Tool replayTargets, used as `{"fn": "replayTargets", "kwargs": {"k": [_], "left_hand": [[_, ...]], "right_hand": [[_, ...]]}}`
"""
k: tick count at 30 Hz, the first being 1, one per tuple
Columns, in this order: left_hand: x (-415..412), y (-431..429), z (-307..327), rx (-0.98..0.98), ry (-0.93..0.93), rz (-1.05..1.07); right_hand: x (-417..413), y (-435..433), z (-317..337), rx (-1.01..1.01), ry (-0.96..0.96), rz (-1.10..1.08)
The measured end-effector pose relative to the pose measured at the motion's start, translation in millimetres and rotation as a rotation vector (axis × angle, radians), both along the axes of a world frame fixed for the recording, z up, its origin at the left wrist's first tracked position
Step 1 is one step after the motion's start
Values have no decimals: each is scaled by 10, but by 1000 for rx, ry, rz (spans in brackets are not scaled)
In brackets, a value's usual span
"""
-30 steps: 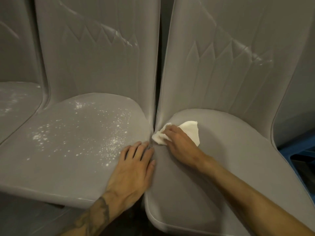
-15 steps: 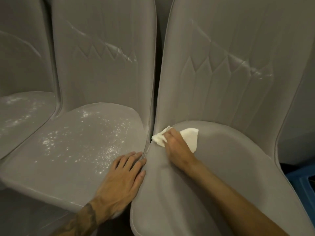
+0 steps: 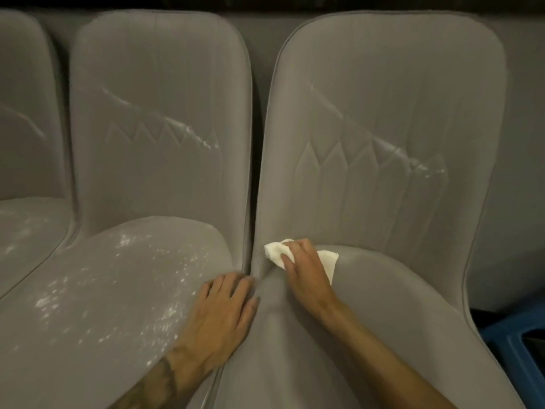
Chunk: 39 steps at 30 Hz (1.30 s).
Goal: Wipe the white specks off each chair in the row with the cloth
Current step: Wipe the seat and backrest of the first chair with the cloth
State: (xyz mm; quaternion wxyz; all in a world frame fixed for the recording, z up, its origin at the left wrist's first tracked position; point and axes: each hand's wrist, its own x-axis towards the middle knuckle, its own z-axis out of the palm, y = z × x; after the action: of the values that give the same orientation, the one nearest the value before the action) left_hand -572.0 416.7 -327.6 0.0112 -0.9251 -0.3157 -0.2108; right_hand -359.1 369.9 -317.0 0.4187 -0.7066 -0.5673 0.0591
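Progress along the row appears to stand at about one seat: the right chair (image 3: 398, 320) shows a seat pad free of visible specks, while the middle chair (image 3: 88, 305) beside it carries a broad scatter of white specks (image 3: 165, 320) across its seat, and the left chair (image 3: 20, 231), only partly in frame, is dusted too. Along the stitched backrests of the right and middle chairs run pale streaks (image 3: 413, 163), so on this showing the backs and at least two seats are left to do. The person's right hand (image 3: 306, 270) pinches the cloth (image 3: 327, 261) with curled fingers and presses it into the rear left corner of the right chair's seat, just beside the narrow gap between the two chairs. The white cloth lies with its long axis roughly left to right across that corner; its bunched end points left toward the gap, and a loose flat corner trails out to the right from under the hand. The left hand (image 3: 218, 317) rests flat, fingers straight and holding nothing, on the near right edge of the middle chair's seat, at the fringe of the specks. A blue object (image 3: 507, 340) sits low at the right; what it is cannot be told.
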Motion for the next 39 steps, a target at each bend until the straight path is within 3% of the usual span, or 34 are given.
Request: {"fn": "replayTargets", "kwargs": {"k": [6, 13, 17, 23, 26, 30, 39], "left_hand": [[1015, 646, 606, 62, -278, 39], [1741, 1107, 1434, 239, -572, -25], [2044, 1179, 1593, 322, -664, 32], [2126, 1280, 1525, 376, -684, 48], [2150, 1283, 1526, 386, -699, 49], [2150, 1273, 1524, 382, -718, 44], [2152, 1273, 1535, 384, -723, 41]], "right_hand": [[722, -49, 639, 309, -64, -264], [1691, -170, 1710, 516, -315, -533], [2203, -144, 2292, 631, -440, -671], [2533, -43, 2361, 582, -800, -931], [2525, -46, 2323, 598, -773, -833], [2486, -57, 2219, 447, -814, -829], [2585, 149, 2509, 526, -802, -920]]}}
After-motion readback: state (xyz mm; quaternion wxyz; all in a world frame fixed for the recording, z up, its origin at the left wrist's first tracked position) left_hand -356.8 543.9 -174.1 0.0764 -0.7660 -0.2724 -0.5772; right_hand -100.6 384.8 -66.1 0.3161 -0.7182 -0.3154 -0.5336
